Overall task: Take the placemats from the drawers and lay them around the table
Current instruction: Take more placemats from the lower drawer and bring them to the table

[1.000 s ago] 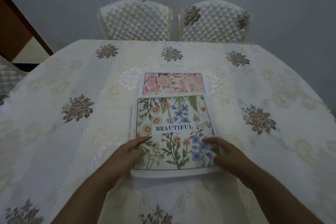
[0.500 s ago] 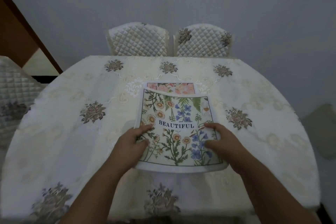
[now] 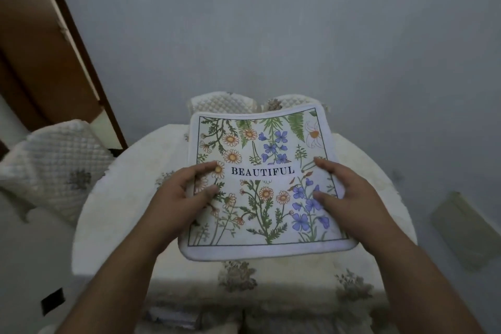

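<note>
Floral placemat (image 3: 267, 184) held flat above table (image 3: 108, 214).
Gripped at side edges by left hand (image 3: 181, 195) and right hand (image 3: 344, 192), thumbs on top; "BEAUTIFUL" face up.

— What kind of place is this?
— A home dining room. A table (image 3: 122, 211) under a cream floral cloth fills the middle, with chairs in quilted covers drawn up to it: two at the far side (image 3: 222, 103), one at the left (image 3: 54, 165).
— Anything else domestic?
— A plain pale wall (image 3: 271, 35) behind, a brown wooden door frame (image 3: 62, 35) at the left, and a flowered placemat (image 3: 260, 184) printed "BEAUTIFUL" held over the table.
</note>
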A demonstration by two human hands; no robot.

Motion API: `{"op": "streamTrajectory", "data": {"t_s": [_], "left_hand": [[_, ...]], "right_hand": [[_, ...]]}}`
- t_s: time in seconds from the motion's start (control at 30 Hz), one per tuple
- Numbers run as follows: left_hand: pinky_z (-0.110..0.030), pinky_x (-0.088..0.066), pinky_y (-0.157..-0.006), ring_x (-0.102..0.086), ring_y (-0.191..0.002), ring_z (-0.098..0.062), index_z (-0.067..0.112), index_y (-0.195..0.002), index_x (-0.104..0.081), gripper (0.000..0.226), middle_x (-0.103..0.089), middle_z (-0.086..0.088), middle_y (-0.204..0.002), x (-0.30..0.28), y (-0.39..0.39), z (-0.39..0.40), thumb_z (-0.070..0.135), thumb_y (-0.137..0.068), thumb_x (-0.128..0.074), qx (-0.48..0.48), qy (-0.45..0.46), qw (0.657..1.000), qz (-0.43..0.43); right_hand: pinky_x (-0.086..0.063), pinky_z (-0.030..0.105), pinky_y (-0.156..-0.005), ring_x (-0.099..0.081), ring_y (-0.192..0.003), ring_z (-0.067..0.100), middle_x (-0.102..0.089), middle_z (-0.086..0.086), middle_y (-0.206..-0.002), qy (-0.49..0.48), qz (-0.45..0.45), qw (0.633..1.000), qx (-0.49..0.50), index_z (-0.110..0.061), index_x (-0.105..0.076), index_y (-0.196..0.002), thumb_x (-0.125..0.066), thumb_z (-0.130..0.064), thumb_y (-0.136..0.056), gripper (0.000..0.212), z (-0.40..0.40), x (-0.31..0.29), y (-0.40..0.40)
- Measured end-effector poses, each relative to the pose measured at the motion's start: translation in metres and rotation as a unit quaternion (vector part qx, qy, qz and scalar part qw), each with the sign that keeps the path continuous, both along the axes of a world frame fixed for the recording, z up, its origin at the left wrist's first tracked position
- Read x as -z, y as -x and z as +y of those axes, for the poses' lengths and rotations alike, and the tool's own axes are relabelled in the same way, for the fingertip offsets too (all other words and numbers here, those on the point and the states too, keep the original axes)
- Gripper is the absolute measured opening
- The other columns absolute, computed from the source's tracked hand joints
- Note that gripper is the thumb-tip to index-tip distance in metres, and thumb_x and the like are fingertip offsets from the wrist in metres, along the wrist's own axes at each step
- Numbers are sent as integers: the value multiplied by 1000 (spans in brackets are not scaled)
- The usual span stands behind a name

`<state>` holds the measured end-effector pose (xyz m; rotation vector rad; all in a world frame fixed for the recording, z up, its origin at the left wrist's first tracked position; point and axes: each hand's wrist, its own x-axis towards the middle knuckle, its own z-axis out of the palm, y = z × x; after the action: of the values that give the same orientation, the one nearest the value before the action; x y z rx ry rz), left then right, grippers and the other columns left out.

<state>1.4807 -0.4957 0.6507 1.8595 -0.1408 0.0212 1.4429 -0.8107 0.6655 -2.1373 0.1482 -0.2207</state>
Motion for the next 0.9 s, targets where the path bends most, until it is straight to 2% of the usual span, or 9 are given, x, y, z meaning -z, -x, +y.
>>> {"op": "streamTrajectory", "data": {"t_s": [0.03,0.13,0.2,0.33,0.47,0.63,0.73,0.8,0.9], "left_hand": [[-41,-60,-91,-67,-113,-14,53,-121,-67,40,-60,14,-134,0,17,-2,27,-91,-74,-14,-17,1000,-12],[-36,-58,-95,-63,-117,-8,51,-126,-65,42,-60,18,-133,-1,77,-7,27,-93,-72,-67,-41,996,-29],[-36,-55,-100,-59,-121,-5,50,-127,-65,43,-59,20,-134,3,119,-8,26,-93,-72,-108,-62,991,-43],[-41,-53,-103,-60,-119,-6,50,-126,-66,44,-59,23,-129,6,204,5,23,-92,-73,-195,-51,979,-27],[-41,-57,-97,-63,-113,-8,54,-122,-66,42,-58,25,-124,4,291,37,25,-93,-72,-292,-52,955,-1],[-41,-61,-90,-66,-110,-14,56,-120,-67,42,-58,17,-128,7,390,84,23,-94,-70,-403,-13,915,17],[-41,-64,-80,-66,-107,-14,58,-130,-57,49,-53,23,-125,10,444,116,24,-95,-68,-475,-17,879,26],[-41,-63,-81,-66,-106,-11,59,-133,-53,52,-51,28,-122,14,476,141,26,-96,-68,-516,-23,856,27],[-41,-62,-85,-65,-108,-10,57,-134,-53,52,-53,21,-127,22,522,186,25,-96,-67,-557,-21,830,36]], "right_hand": [[-52,15,-76,-63,-102,-1,-62,-16,-127,5,-6,1000,-13,-50,-56,-132,-72,-13,-89,59,-2,-4,10],[-56,36,-94,-64,-110,10,-60,-15,-133,29,-8,997,-67,-53,-54,-133,-73,-17,-89,60,-7,-10,40],[-55,41,-96,-64,-110,12,-59,-15,-135,39,-10,994,-99,-54,-52,-134,-73,-19,-89,61,-6,-9,60],[-56,43,-95,-65,-109,13,-60,-14,-132,41,-9,983,-181,-52,-53,-134,-74,-19,-88,61,17,-5,94],[-55,43,-97,-65,-110,15,-61,-12,-131,50,6,959,-279,-53,-52,-134,-75,-19,-86,63,70,-1,122],[-54,44,-98,-64,-113,17,-59,-9,-134,70,0,920,-387,-49,-54,-136,-75,-20,-86,61,155,-4,160],[-54,43,-98,-64,-111,15,-60,-10,-132,79,-6,892,-446,-48,-57,-133,-76,-19,-86,58,217,-2,188],[-55,42,-97,-64,-109,13,-61,-11,-130,78,-3,877,-474,-49,-58,-131,-76,-19,-86,57,260,-1,207],[-53,42,-100,-63,-112,12,-60,-12,-131,82,-1,855,-512,-49,-57,-131,-76,-19,-85,59,328,5,239]]}}
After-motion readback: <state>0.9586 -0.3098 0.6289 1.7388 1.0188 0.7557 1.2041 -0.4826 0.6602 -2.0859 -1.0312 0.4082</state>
